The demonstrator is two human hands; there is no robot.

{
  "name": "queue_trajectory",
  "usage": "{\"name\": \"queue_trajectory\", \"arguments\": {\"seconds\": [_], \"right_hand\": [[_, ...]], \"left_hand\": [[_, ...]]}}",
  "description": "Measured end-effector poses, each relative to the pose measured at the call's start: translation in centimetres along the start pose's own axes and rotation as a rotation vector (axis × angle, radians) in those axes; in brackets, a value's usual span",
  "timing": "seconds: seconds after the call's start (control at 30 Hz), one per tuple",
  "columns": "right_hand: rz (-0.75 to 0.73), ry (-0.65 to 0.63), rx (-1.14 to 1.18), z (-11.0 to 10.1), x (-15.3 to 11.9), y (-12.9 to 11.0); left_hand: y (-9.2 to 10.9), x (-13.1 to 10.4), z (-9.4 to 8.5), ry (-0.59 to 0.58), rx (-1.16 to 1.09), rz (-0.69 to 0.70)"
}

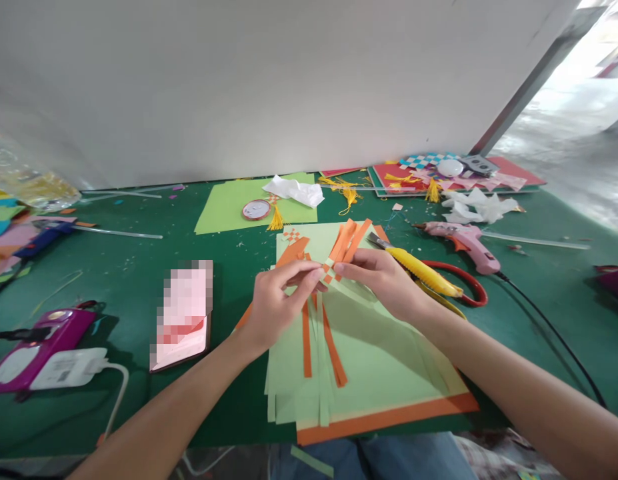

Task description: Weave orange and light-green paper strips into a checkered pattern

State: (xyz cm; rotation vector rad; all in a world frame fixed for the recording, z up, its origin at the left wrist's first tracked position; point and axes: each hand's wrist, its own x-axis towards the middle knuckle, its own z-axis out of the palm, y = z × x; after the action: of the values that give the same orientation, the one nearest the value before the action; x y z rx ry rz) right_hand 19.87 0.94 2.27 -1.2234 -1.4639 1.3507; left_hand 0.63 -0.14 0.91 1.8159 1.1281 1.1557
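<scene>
Between both hands, above the paper stack, is a small checkered weave of orange and pale green paper strips (329, 271). My left hand (281, 300) pinches its left side between thumb and fingertips. From the right, my right hand (376, 277) pinches it too, thumb on the near face. Orange strip ends (349, 240) fan upward from the weave. Underneath lie pale green paper sheets (379, 363) with an orange sheet (389, 419) showing along the near edge. Loose orange strips (307, 340) rest on the stack. A small finished-looking checkered piece (292, 235) lies at its top left corner.
Right of the stack lie a yellow-handled cutting tool (423, 272) and a pink glue gun (463, 243) with a cord. On the left are a phone (183, 320) and a purple power strip (43, 347). Tape (256, 210) and yellow tassels (349, 195) lie near the wall.
</scene>
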Motion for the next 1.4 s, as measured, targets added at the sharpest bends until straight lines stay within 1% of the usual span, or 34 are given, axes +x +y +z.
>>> {"name": "queue_trajectory", "arguments": {"seconds": [0.07,0.13,0.23,0.3,0.37,0.43,0.5,0.57,0.63,0.73,0.8,0.83,0.87,0.93,1.07,1.17,1.4], "right_hand": [[0.003,-0.087,-0.095,-1.1,0.1,-0.3],[0.008,-0.178,-0.268,-2.4,0.3,-0.5],[0.056,-0.376,-0.461,-4.1,0.7,-0.5],[0.073,-0.491,-0.519,-4.4,0.8,-0.4],[0.068,-0.542,-0.56,-4.1,0.7,0.0],[0.058,-0.531,-0.602,-3.5,0.5,0.4],[0.047,-0.461,-0.684,-2.9,0.0,0.6],[0.017,-0.285,-0.889,-2.8,-0.6,0.5],[0.004,-0.189,-0.994,-3.3,-1.4,0.1],[-0.199,-0.101,-1.198,-4.7,-2.7,-0.4],[-0.284,-0.157,-1.217,-5.5,-3.7,-0.2],[-0.321,-0.225,-1.186,-5.6,-4.2,0.1],[-0.365,-0.28,-1.145,-5.7,-4.7,0.6],[-0.442,-0.34,-1.102,-5.3,-5.6,1.5],[-0.617,-0.289,-1.13,-4.4,-6.3,3.0],[-0.716,-0.261,-1.162,-4.2,-6.2,3.6],[-0.813,-0.234,-1.176,-4.4,-6.0,4.4]], "left_hand": [[0.1,0.1,-0.1,-0.006,0.007,0.005],[0.1,0.1,-0.2,0.0,0.054,0.03],[-0.1,0.1,-0.2,-0.001,0.201,0.125],[-0.2,0.0,-0.1,-0.03,0.282,0.197],[-0.3,-0.1,0.0,-0.088,0.332,0.25],[-0.4,-0.1,0.1,-0.155,0.383,0.326],[-0.5,-0.1,0.2,-0.235,0.434,0.435],[-0.6,0.0,0.3,-0.327,0.474,0.541],[-0.7,0.2,0.4,-0.406,0.496,0.618],[-0.9,0.3,0.6,-0.482,0.492,0.676],[-1.2,0.2,0.8,-0.512,0.479,0.7],[-1.4,0.2,1.0,-0.521,0.475,0.709],[-1.6,0.1,1.1,-0.525,0.474,0.717],[-1.8,0.1,1.3,-0.537,0.484,0.724],[-1.8,0.0,1.6,-0.571,0.523,0.736],[-1.6,0.0,1.7,-0.58,0.565,0.746],[-0.8,-0.3,2.2,-0.521,0.617,0.803]]}}
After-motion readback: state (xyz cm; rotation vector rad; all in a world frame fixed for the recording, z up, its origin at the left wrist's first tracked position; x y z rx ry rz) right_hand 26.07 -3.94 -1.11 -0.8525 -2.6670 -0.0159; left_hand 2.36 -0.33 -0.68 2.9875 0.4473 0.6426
